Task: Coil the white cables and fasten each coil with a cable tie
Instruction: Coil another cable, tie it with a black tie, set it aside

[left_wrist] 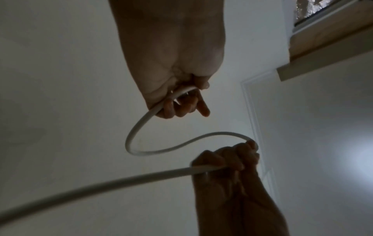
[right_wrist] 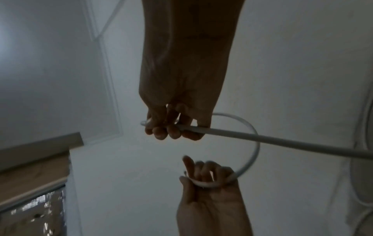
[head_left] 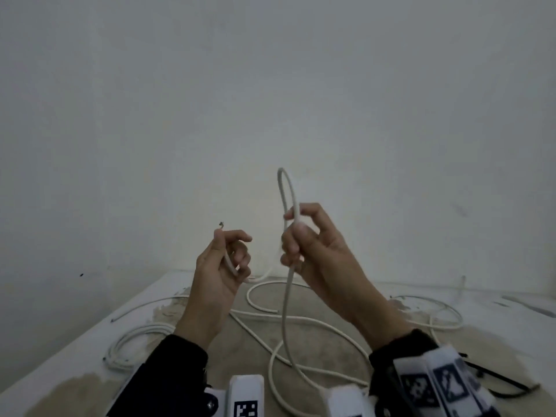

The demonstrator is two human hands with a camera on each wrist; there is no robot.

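The left hand [head_left: 219, 266] is raised palm-in, fingers curled round the cut end of the thin white round cable [head_left: 287, 296], its tip poking above the thumb; that short hold could slip as the next loop is drawn across, springing the coil open. The right hand [head_left: 313, 245], raised just beside it, grips a narrow upright loop of the same cable, whose slack trails down onto the worn white table [head_left: 90, 335] and may snag on other loose cables there.
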